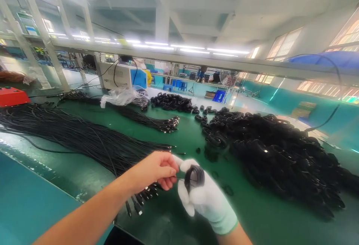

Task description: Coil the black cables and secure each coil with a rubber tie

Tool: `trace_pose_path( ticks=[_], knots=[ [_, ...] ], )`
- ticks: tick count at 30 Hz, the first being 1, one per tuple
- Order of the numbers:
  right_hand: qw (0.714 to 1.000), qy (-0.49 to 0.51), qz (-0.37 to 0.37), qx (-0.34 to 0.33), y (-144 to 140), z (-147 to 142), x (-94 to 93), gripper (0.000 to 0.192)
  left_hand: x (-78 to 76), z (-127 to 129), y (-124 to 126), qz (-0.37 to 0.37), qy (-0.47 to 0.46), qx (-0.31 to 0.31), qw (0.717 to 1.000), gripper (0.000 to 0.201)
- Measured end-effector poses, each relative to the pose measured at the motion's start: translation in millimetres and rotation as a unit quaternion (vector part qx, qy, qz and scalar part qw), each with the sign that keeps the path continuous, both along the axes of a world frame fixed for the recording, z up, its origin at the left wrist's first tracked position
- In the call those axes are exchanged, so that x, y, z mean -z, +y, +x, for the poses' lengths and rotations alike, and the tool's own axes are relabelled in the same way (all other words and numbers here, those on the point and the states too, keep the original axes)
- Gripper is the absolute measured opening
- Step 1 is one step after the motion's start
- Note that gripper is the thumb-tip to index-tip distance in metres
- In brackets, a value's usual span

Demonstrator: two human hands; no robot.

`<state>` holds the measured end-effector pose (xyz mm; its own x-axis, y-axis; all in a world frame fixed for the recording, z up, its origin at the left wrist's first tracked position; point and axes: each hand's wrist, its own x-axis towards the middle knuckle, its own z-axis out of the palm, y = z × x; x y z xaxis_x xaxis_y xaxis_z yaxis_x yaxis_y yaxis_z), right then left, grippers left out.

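My right hand, in a white glove, grips a small coil of black cable wound around its fingers. My bare left hand pinches the loose end of that cable just left of the coil. Both hands hover over the green table near its front edge. Directly under my left hand lies a bundle of straight black cables whose plug ends point toward me.
A big heap of coiled black cables fills the table's right side. A smaller coil pile and another straight bundle lie farther back, beside a plastic bag. A red box sits far left.
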<state>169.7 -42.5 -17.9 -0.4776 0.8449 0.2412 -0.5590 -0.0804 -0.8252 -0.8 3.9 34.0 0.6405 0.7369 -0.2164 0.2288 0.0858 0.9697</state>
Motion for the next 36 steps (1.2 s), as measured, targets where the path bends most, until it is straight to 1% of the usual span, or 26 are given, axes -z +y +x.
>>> trace_pose_path(
  ticks=[2,4,5,6,8,9,10,11,12,13,14,16,17,19,20,21,23,25,27,28,29,30,32,33,35,36],
  knots=[
    [1.0,0.006,-0.002,0.003,1.7,-4.8,0.6,0.054,-6.6,0.3,0.0,-0.037,-0.076,-0.03,0.996,0.013],
    [1.0,0.001,-0.011,0.018,2.1,-7.2,-0.3,0.06,-8.7,2.0,-0.4,-0.026,-0.109,-0.052,0.992,0.015],
    [0.999,-0.005,-0.017,0.029,2.0,-7.3,-0.8,0.062,-8.7,3.1,-1.1,-0.002,-0.109,-0.072,0.991,0.017],
    [0.999,-0.012,-0.025,0.037,1.9,-6.8,-1.0,0.062,-8.6,4.1,-2.2,0.041,-0.098,-0.095,0.99,0.019],
    [0.998,-0.024,-0.042,0.025,1.7,-4.8,0.6,0.062,-9.3,6.0,-4.8,0.173,-0.054,-0.124,0.976,0.027],
    [0.998,-0.024,-0.051,0.002,1.9,-3.7,2.4,0.061,-10.2,7.1,-6.0,0.247,-0.025,-0.116,0.962,0.031],
    [0.998,-0.017,-0.058,-0.03,2.2,-2.9,4.7,0.059,-11.4,8.0,-6.7,0.309,0.003,-0.091,0.947,0.033],
    [0.996,-0.006,-0.065,-0.06,2.6,-2.4,7.2,0.055,-12.5,8.8,-6.8,0.352,0.028,-0.061,0.934,0.034],
    [0.994,0.012,-0.074,-0.074,3.1,-2.3,9.5,0.051,-13.4,9.1,-6.0,0.372,0.051,-0.039,0.926,0.032],
    [0.993,0.035,-0.089,-0.067,3.7,-2.7,11.4,0.045,-13.8,8.9,-4.4,0.372,0.07,-0.031,0.925,0.028],
    [0.991,0.056,-0.113,-0.045,4.3,-3.6,12.7,0.04,-13.6,7.9,-1.9,0.359,0.083,-0.036,0.929,0.024],
    [0.98,0.081,-0.181,0.004,5.2,-6.8,13.4,0.037,-11.0,3.9,5.2,0.315,0.078,-0.039,0.945,0.027],
    [0.972,0.084,-0.219,0.008,5.5,-9.0,13.2,0.039,-8.9,1.4,9.3,0.29,0.061,-0.017,0.955,0.03],
    [0.96,0.071,-0.269,-0.031,5.7,-13.5,12.5,0.045,-3.7,-3.3,17.0,0.229,0.009,0.053,0.972,0.033],
    [0.961,0.061,-0.264,-0.045,5.7,-15.2,12.1,0.048,-1.3,-4.9,20.2,0.202,-0.011,0.079,0.976,0.032],
    [0.969,0.048,-0.239,-0.046,5.6,-16.2,11.8,0.048,0.8,-5.8,22.4,0.185,-0.019,0.091,0.978,0.029],
    [0.987,-0.004,-0.158,-0.025,5.3,-15.1,10.7,0.044,3.0,-5.5,23.8,0.186,0.001,0.077,0.979,0.026],
    [0.993,-0.066,-0.101,0.005,5.1,-10.8,8.4,0.045,3.1,-3.7,20.6,0.224,0.039,0.032,0.973,0.026],
    [0.99,-0.101,-0.1,0.017,4.8,-6.0,4.8,0.051,3.4,-2.0,13.4,0.247,0.046,-0.046,0.967,0.025],
    [0.989,-0.104,-0.107,0.019,4.5,-4.5,2.7,0.052,4.3,-1.5,8.7,0.237,0.041,-0.085,0.967,0.025],
    [0.988,-0.104,-0.111,0.02,4.3,-3.9,0.4,0.051,6.1,-1.3,3.6,0.21,0.032,-0.111,0.971,0.024],
    [0.988,-0.105,-0.111,0.02,4.0,-4.3,-2.0,0.05,8.7,-1.3,-1.4,0.169,0.022,-0.118,0.978,0.022],
    [0.988,-0.121,-0.095,0.028,3.4,-7.1,-6.5,0.043,15.8,-1.3,-10.4,0.083,-0.001,-0.101,0.991,0.015],
    [0.987,-0.133,-0.085,0.039,3.1,-9.0,-8.2,0.039,19.6,-1.2,-13.8,0.054,-0.014,-0.093,0.994,0.012],
    [0.984,-0.149,-0.075,0.056,2.4,-12.0,-9.4,0.036,26.5,-0.5,-18.1,0.024,-0.047,-0.095,0.994,0.011],
    [0.984,-0.148,-0.08,0.052,2.1,-12.8,-8.5,0.037,29.1,-0.1,-19.0,0.015,-0.064,-0.096,0.993,0.012]
  ],
)
